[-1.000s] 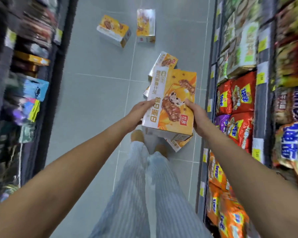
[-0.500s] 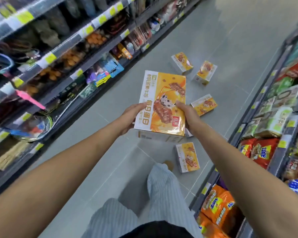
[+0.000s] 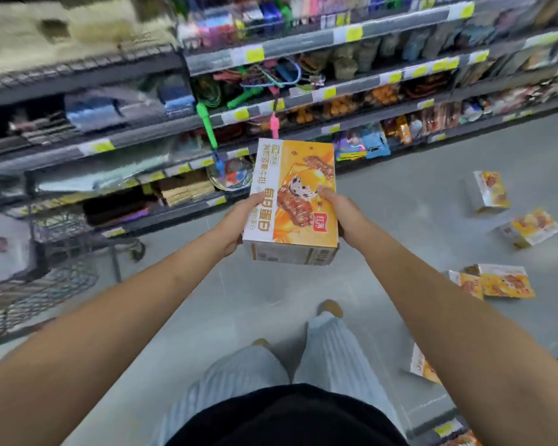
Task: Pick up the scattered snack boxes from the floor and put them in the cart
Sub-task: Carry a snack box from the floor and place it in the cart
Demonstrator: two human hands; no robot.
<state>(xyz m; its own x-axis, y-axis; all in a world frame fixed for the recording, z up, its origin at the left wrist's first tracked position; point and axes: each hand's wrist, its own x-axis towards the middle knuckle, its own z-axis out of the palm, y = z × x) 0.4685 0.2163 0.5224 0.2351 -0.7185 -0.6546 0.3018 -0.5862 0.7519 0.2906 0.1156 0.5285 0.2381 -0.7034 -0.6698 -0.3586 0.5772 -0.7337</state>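
Shop aisle: grey tiled floor [image 3: 409, 226], long stocked shelves [image 3: 271, 53] across the top of the view, heavily blurred.

Grip, left hand [image 3: 237, 220]: thumb on the printed top face at the box's left edge, fingers curled under and out of sight.
Grip, right hand [image 3: 343, 214]: thumb on the top face near the right edge, fingers likewise hidden beneath.
Both grips are clamped on the one snack box [image 3: 292, 201].

Snack box: orange and white, printed face up, one short end facing the body. It is held clear of the floor between the two outstretched forearms, in front of the lowest shelves. Not in the cart.

Cart [image 3: 45, 284]: wire mesh, at the left edge of the view, well apart from the held box. One wheel [image 3: 137, 249] shows on the floor. Contents too blurred to tell.

Below the box: pale striped trousers [image 3: 335, 349] and tan shoes [image 3: 329, 307] on the tiles.

Right side of the floor, five more boxes of the same print:
- upright box [image 3: 490, 191], farthest, standing on an edge;
- tilted box [image 3: 532, 228], just nearer;
- flat box [image 3: 506, 281], lying face up, touching a neighbour box [image 3: 466, 283] on its left;
- half-hidden box [image 3: 422, 365], closest to the feet, partly behind the right forearm.

All five lie well apart from the cart.
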